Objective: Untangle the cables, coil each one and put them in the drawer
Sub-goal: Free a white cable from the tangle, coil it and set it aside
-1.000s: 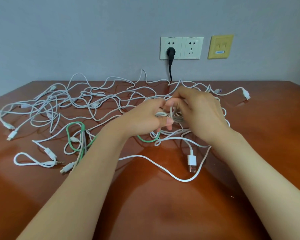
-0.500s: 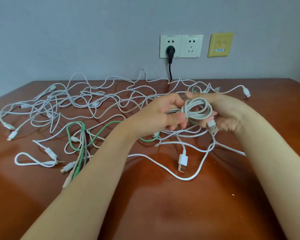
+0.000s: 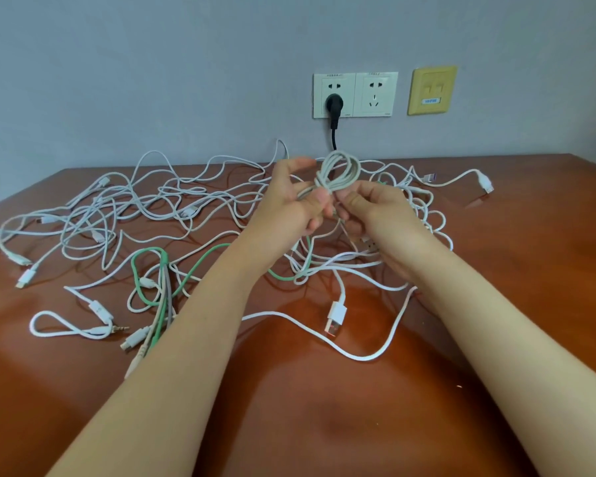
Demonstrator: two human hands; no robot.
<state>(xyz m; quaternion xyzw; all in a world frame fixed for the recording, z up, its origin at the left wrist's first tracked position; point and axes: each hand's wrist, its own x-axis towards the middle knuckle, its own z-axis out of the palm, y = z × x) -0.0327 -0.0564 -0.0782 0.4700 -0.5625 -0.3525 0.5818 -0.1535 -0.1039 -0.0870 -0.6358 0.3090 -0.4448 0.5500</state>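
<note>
While both hands are raised above a reddish-brown tabletop [image 3: 324,425], a small coiled cable [image 3: 341,168], pale grey, is held upright between them in front of a grey wall. The left hand [image 3: 289,208] pinches the coil's gathered neck under its thumb, with its upper fingers [image 3: 300,163] stretched out. The right hand [image 3: 379,218], fingers curled, pinches the loose tail just below the coil, apparently to wrap it round the neck.

Beneath and around the hands, a tangle of white cables [image 3: 135,208] sprawls over the left and far side of the tabletop. A green cable [image 3: 193,266] threads through it, and a white cable with a USB plug [image 3: 336,316] loops nearest the viewer.

The task looks barely begun. One cable is nearly coiled, the others lie knotted and uncoiled, and no drawer or finished coil is in view.
</note>
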